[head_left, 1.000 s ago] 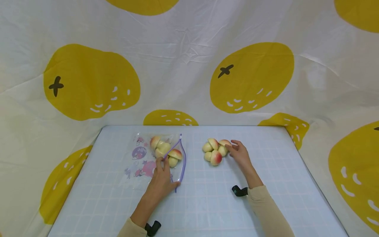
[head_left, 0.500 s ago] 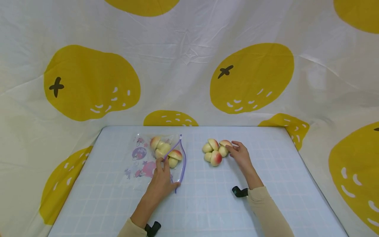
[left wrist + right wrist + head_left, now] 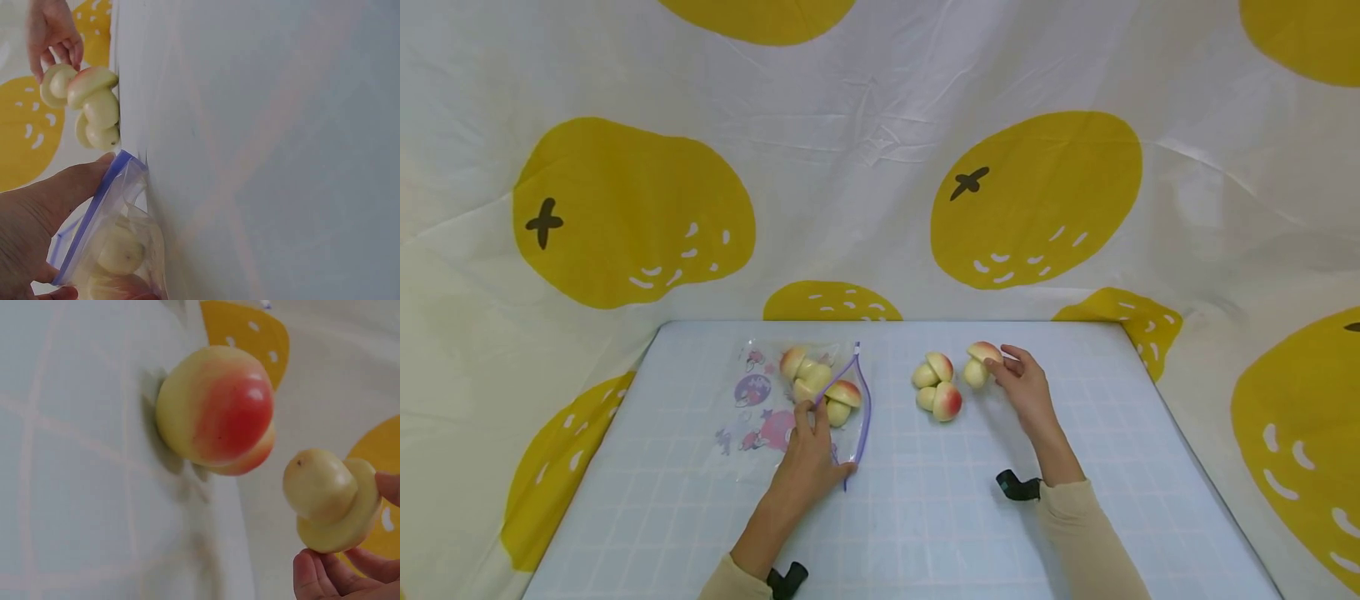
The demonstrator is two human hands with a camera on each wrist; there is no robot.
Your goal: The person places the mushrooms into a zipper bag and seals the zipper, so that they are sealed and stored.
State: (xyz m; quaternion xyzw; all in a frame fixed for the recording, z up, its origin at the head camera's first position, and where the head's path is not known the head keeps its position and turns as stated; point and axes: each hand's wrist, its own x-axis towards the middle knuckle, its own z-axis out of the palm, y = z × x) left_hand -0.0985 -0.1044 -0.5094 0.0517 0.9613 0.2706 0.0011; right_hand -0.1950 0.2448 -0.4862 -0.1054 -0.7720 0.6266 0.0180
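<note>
My right hand (image 3: 1026, 390) pinches a toy mushroom (image 3: 977, 371) by its red-tinged cap, raised off the table in the right wrist view. Two more mushrooms (image 3: 942, 400) lie together just left of it, red and cream on their caps. At the left lies a clear zip bag (image 3: 748, 450) with purple edging and pink prints, several mushrooms (image 3: 841, 402) inside. My left hand (image 3: 805, 462) holds the bag's mouth parted, fingers at one purple edge and thumb near the edging's lower end. In the left wrist view the purple strip (image 3: 94, 215) crosses in front of that hand.
The table (image 3: 917, 517) has a pale blue checked cover. Behind it hangs a white cloth (image 3: 850, 192) printed with large yellow fruit. Black wrist-camera mounts (image 3: 1017, 485) stick out beside both wrists.
My right hand has lifted one mushroom from the group of three and drawn it slightly right and up, leaving a gap. The left hand and the bag stay where they were.
</note>
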